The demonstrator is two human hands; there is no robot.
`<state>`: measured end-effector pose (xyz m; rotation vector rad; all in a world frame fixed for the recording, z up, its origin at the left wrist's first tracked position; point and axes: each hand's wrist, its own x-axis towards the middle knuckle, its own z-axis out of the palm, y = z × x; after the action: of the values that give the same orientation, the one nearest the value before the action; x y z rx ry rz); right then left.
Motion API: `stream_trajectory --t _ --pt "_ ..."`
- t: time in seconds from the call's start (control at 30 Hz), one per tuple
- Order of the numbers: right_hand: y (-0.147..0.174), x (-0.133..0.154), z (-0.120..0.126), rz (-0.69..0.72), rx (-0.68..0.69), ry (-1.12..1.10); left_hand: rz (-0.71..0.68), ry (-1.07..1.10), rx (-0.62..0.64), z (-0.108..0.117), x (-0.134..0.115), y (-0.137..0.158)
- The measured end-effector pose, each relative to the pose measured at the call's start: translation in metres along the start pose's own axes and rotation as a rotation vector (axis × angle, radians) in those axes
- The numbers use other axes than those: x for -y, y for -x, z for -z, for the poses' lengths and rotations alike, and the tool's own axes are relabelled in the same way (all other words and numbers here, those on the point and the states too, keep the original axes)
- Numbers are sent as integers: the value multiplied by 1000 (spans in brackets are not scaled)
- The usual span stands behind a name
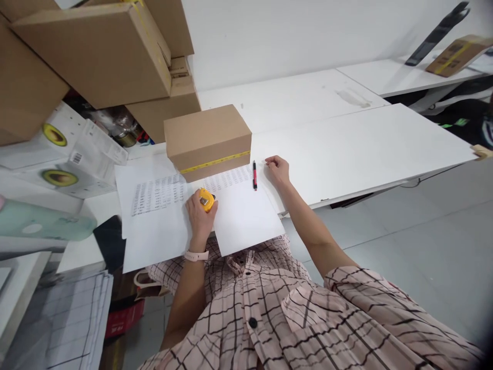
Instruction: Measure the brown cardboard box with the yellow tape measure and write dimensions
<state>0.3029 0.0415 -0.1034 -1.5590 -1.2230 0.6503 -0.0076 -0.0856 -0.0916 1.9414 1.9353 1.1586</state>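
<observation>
My left hand [200, 218] is closed around a yellow tape measure [207, 200], above the inner edges of two printed paper sheets. The left sheet [154, 241] carries columns of small text too fine to read. Part of the right sheet's [246, 216] print is hidden under a closed cardboard box [210, 136] with a yellow strip along its front. Right of that box, a red and black pen [254, 176] lies on the right sheet's edge. My right hand [278, 169] rests on the white table just beyond the pen, fingers loosely curled, with nothing visible in them.
Large cardboard boxes [96, 51] are stacked at the back left, above white cartons [73, 154] with avocado pictures. A pale green bottle [46, 223] lies at the left. The white table [346, 144] stretches right, toward another small taped box [456, 56].
</observation>
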Motion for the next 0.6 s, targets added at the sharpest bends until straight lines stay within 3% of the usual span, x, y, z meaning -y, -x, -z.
stream_trajectory --t 0.6 --pt "2 6 -1 -25 20 -77 -18 -23 -12 1 -2 3"
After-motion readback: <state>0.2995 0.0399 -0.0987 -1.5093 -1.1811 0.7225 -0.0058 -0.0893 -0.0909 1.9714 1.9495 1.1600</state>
